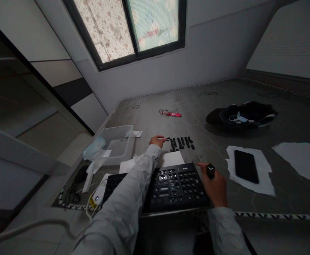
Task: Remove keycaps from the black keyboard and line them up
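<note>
Left hand [157,141] pinches a keycap [168,139], best held lightly; right hand [215,186], hold unclear, sits beside keyboard [181,191] at near edge of surface [144,118]

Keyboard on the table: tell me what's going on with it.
A person is working at the black keyboard, which looks stripped of many keys. Their left hand reaches across it, fingertips at the left end of the small black keycaps set out in rough rows on the table beyond. Their right hand is by the keyboard's right end, a small dark piece at its fingers; I can't tell exactly what that is.
</note>
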`<state>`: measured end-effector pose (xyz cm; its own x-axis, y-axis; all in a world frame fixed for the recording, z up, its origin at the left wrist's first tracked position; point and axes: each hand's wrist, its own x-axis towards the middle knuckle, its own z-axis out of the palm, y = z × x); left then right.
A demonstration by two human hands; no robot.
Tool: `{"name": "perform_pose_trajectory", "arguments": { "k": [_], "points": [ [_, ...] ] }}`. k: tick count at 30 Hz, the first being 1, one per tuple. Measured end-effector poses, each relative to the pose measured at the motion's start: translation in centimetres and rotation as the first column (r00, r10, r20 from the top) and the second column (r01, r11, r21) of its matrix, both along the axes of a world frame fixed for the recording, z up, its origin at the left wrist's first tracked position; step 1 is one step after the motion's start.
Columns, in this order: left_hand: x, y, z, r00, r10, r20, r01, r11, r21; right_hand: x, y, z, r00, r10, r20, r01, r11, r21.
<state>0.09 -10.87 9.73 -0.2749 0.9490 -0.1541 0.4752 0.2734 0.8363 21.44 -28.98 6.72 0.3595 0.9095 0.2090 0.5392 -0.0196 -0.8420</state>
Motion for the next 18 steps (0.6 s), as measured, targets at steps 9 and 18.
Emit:
{"name": "perform_pose_trajectory", "arguments": {
  "k": [9, 18],
  "points": [
    [-0.2, 5.6, -5.7, 0.97, 0.139, -0.198, -0.166, 0.977, -0.131, -0.1, 0.7, -0.9, 0.993, 0.045, -0.11, -0.057, 0.992, -0.111],
    [0.3, 9.6, -9.5, 0.943, 0.101, -0.317, -0.167, 0.968, -0.189, -0.1, 1.2, -1.0, 0.984, 0.066, -0.163, -0.087, 0.988, -0.127]
  ]
}}
